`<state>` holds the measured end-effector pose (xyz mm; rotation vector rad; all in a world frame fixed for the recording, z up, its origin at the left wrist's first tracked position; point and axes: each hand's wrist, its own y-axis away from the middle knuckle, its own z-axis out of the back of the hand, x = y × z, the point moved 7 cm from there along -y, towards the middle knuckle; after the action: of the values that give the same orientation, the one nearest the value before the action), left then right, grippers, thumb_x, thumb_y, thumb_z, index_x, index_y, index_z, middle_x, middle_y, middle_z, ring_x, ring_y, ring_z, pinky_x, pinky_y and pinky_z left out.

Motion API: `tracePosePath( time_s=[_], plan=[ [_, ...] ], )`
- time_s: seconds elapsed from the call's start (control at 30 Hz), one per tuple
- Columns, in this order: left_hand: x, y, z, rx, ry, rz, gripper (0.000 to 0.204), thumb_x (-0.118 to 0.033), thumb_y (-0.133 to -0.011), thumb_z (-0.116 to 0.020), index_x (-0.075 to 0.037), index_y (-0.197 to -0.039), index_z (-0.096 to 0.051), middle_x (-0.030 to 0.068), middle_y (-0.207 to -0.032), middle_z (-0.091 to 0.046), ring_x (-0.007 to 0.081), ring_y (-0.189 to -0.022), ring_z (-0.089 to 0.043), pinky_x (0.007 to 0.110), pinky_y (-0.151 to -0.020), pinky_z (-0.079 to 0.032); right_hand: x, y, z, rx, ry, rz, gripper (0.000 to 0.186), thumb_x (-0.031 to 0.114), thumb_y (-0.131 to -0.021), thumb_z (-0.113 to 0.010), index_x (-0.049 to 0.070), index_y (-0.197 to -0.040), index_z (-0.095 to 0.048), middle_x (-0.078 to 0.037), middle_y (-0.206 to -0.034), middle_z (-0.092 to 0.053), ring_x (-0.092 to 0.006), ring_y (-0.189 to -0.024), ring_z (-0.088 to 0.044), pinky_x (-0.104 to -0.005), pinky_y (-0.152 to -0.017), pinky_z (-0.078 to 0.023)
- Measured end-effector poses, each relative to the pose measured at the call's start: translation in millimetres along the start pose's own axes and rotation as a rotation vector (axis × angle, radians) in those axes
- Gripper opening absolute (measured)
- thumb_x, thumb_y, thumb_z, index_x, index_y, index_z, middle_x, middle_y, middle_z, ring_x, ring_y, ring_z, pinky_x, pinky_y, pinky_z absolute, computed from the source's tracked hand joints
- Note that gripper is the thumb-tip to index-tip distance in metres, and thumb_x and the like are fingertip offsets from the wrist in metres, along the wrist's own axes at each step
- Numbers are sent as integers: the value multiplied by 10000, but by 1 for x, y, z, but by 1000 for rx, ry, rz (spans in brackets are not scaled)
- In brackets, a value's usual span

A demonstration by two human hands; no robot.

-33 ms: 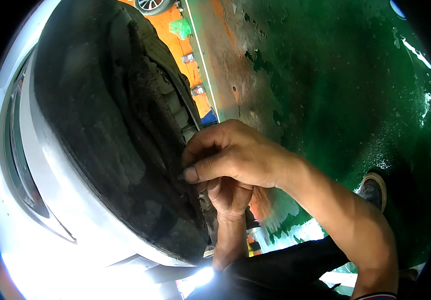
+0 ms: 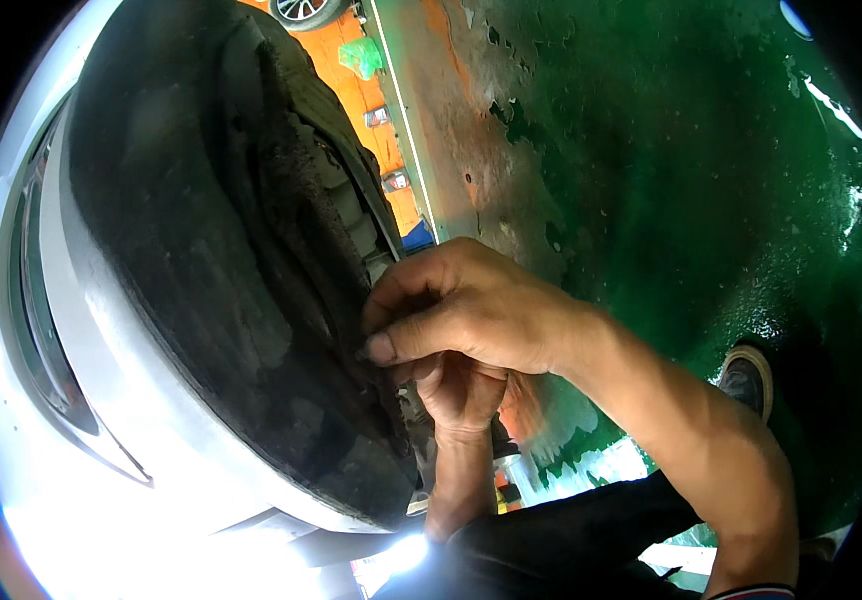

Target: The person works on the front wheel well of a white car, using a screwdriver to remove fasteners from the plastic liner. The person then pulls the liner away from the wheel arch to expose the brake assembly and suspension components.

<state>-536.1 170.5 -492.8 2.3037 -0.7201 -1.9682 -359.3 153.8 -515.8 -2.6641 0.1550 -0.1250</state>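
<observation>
A black, dirt-covered wheel arch liner (image 2: 191, 200) curves through the wheel arch of a silver-white car. At its lower inner edge my right hand (image 2: 471, 310) is closed in a pinch, thumb and forefinger together against the dark edge. Whatever sits between those fingertips is too small and dark to name. Just beneath, my left hand (image 2: 459, 392) reaches up to the same edge. Its fingers are mostly hidden behind my right hand, so their grip does not show. Pale car parts (image 2: 351, 215) appear in the gap behind the liner.
The white car body panel (image 2: 141, 370) surrounds the arch on the left. Green floor paint (image 2: 691, 200), worn and peeling, spreads to the right. Beyond the car lie a wheel (image 2: 306, 10), a green plastic bag (image 2: 360, 57) and small containers on orange flooring. My shoe (image 2: 748, 380) is at right.
</observation>
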Motion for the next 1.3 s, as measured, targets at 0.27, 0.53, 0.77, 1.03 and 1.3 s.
tracePosePath(
  time_s=[0.27, 0.53, 0.77, 1.03, 1.3],
  plan=[
    [3, 6, 7, -1, 67, 64, 455, -330, -907, -642, -94, -1288, -559, 63, -1293, -578, 220, -1278, -492, 464, -1074, -408, 11, 3, -13, -41, 175, 93, 212, 129, -809, -763, -20, -950, -712, -63, -785, -701, -115, -740, -660, -244, -688, -516],
    [9, -4, -20, 81, -94, 35, 471, -219, -816, -742, -87, -1245, -599, 1, -1278, -605, 179, -1255, -516, 403, -1105, -365, -4, 3, 3, -12, -37, 48, 234, 120, -797, -771, -21, -975, -716, -82, -857, -719, -125, -792, -666, -253, -711, -520],
    [8, 3, -11, 172, -54, 86, 389, -230, -848, -729, -130, -1213, -640, 3, -1267, -630, 180, -1227, -540, 425, -1045, -427, -16, -16, -6, 46, 79, -35, 257, 152, -765, -790, 1, -944, -684, -65, -857, -698, -130, -803, -649, -265, -701, -506],
    [22, -15, 24, 172, -279, 176, 443, -267, -828, -701, -58, -1210, -620, 88, -1190, -647, 220, -1108, -597, 385, -954, -471, -4, -9, 14, -122, 559, 411, 463, 402, -754, -760, 18, -1007, -699, -102, -832, -693, -229, -790, -656, -350, -703, -518],
    [107, -25, -3, 319, -325, 521, 373, -204, -993, -598, 6, -1294, -531, 72, -1116, -587, 146, -882, -545, 252, -752, -458, 66, 48, 88, -407, 1554, -289, 288, 272, -694, -762, 41, -867, -763, -166, -867, -724, -328, -887, -696, -413, -779, -549]
  ],
)
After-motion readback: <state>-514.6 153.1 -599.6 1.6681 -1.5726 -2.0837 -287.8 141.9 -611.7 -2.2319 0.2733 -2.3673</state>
